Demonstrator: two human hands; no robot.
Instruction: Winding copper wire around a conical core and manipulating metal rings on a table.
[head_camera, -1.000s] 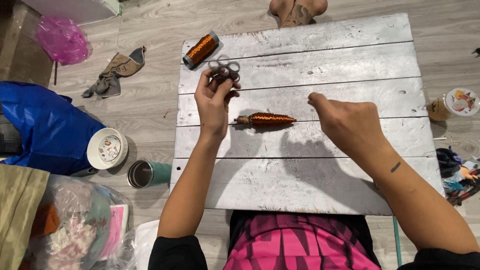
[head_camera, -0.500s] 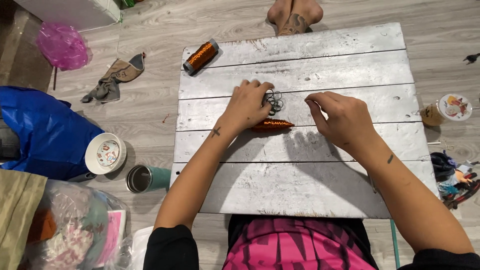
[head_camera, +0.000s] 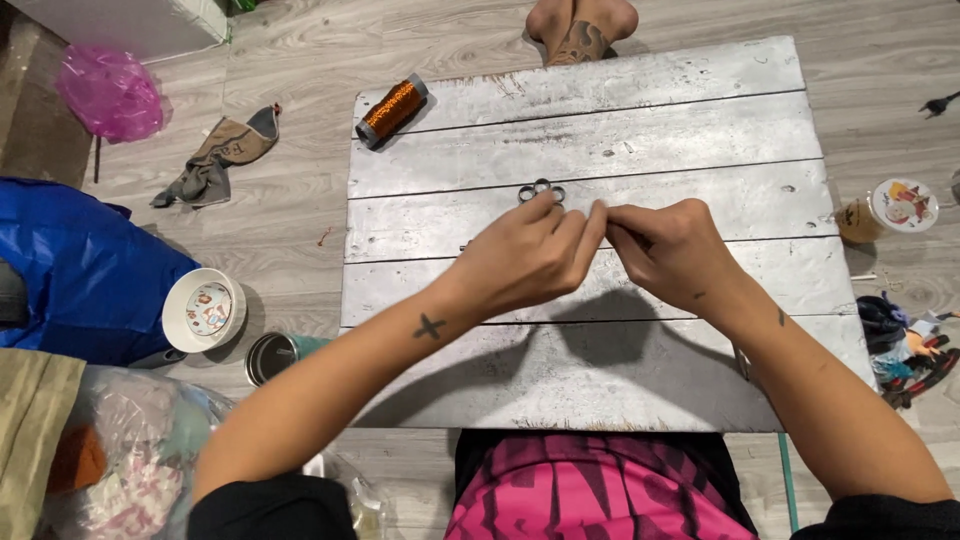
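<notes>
Both hands are meeting fingertip to fingertip over the white plank board (head_camera: 680, 110), the left hand (head_camera: 525, 262) and right hand (head_camera: 675, 252) pinching closed on something too small to tell. Metal scissor loops (head_camera: 541, 190) are lying just beyond them. A copper wire spool (head_camera: 392, 110) is resting far left, and a round-lidded cup (head_camera: 890, 210) is standing right.

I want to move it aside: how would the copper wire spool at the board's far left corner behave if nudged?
The copper wire spool lies on its side on the whitewashed board, so it would probably roll. It sits near the edge and might drop off. Densely wound wire suggests it is heavy for its size.

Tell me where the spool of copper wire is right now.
In the head view, the spool of copper wire lies on the far left corner of the white plank board, beyond the left hand, apart from both hands.
</notes>
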